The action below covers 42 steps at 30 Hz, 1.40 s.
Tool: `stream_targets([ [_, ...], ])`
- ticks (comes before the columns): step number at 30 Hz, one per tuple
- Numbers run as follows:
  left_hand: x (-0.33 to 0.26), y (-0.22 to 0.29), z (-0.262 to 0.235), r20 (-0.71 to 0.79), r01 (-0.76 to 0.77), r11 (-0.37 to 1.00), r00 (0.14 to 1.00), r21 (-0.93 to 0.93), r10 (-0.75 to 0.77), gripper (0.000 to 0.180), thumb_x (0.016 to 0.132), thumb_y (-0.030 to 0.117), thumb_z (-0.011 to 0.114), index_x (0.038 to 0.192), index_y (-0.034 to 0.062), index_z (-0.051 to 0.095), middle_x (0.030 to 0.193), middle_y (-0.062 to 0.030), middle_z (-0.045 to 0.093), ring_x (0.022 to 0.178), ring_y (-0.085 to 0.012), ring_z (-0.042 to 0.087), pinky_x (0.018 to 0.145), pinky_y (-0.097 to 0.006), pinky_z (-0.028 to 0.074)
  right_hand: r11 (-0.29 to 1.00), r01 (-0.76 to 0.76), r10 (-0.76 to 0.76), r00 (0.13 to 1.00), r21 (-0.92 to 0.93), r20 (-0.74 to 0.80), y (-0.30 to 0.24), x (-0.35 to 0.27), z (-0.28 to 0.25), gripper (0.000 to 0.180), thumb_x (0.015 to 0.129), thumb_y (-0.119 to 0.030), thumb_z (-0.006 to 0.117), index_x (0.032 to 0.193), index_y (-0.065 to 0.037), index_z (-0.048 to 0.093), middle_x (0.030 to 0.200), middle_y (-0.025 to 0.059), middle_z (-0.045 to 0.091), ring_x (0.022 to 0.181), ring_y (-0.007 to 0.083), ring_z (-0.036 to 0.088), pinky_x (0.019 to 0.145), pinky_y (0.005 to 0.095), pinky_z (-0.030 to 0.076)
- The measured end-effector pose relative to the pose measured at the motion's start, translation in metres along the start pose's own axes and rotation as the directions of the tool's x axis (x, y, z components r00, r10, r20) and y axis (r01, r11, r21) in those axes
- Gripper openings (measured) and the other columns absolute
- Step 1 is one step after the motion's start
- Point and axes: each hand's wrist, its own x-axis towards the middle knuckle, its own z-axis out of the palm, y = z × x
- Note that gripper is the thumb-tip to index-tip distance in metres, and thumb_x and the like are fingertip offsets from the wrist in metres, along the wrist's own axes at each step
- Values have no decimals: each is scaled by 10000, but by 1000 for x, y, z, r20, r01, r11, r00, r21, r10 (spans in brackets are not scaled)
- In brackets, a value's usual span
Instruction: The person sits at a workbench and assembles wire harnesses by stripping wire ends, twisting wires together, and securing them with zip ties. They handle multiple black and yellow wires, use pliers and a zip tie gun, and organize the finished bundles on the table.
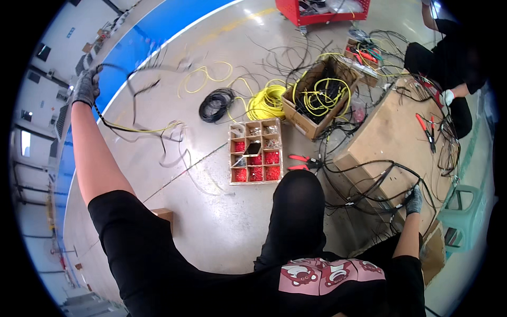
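The work looks partway along: the black cable bundle (391, 210) at the right hand's fingers is already gathered in loops with small white tags or ties on it, yet many ends beyond those fingers splay loose, so separating and tidying appears unfinished, and how much is left cannot be told. The gloved left hand (86, 87), raised far out to the side, has its fingers clamped on dark strands (108, 124), which trail below and inward from the fingertips, blurred and spread, with a yellow one among them. The gloved right hand (414, 201) has its fingers curled at the bundle, over the near end of the large cardboard box (380, 137); whether they are fully closed cannot be told, nor whether both hands hold one connected length. Between the two hands' fingers, the divided tray (232, 182) of red and pale small parts, the yellow cable coil (266, 104) and the red-handled pliers (301, 162) lie untouched. As for writing, the blue wall sign (70, 33) above the left fingers is too small to read, the tags near the right fingers show no legible marks, and the shirt print (332, 276), left of the right hand's fingers, shows cartoon bears without readable lettering.
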Motion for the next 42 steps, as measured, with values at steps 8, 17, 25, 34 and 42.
stream_targets([
  [8,-82,-16,-43,121,-173,832,984,527,128,256,898,279,555,1010,71,655,606,62,428,519,-62,327,473,-212,288,999,-27,27,999,21,-25,-2,0,6,258,902,-250,565,1062,-49,590,630,-26,481,520,102,461,474,229,410],
  [17,-212,-288,-3,238,-20,658,940,753,-244,252,846,277,599,936,47,651,744,-83,640,628,-173,556,647,-332,471,999,-39,40,999,-37,14,-7,1,5,152,902,-212,561,952,-68,571,628,-20,468,518,101,448,475,221,401],
  [25,-252,-374,-35,124,265,648,863,714,-489,185,860,234,574,830,66,645,611,-51,563,557,-141,513,565,-298,431,996,-68,72,996,-57,54,-9,17,-14,155,911,-264,540,921,-110,548,674,-6,506,553,124,455,509,260,398],
  [34,-306,-497,-22,-47,328,304,745,894,-665,276,833,275,560,1066,150,641,1021,-135,645,958,-279,617,833,-388,482,988,-97,105,993,-123,58,-11,28,-26,145,935,-255,482,874,-151,564,664,-39,498,566,109,437,509,244,361],
  [42,-332,-510,162,-90,255,469,934,846,-346,269,790,150,491,1014,151,638,1045,-163,601,961,-326,596,830,-435,473,954,-233,290,574,-187,766,-24,40,-46,302,961,-228,333,1186,-122,504,982,-12,536,914,141,485,847,290,386],
])
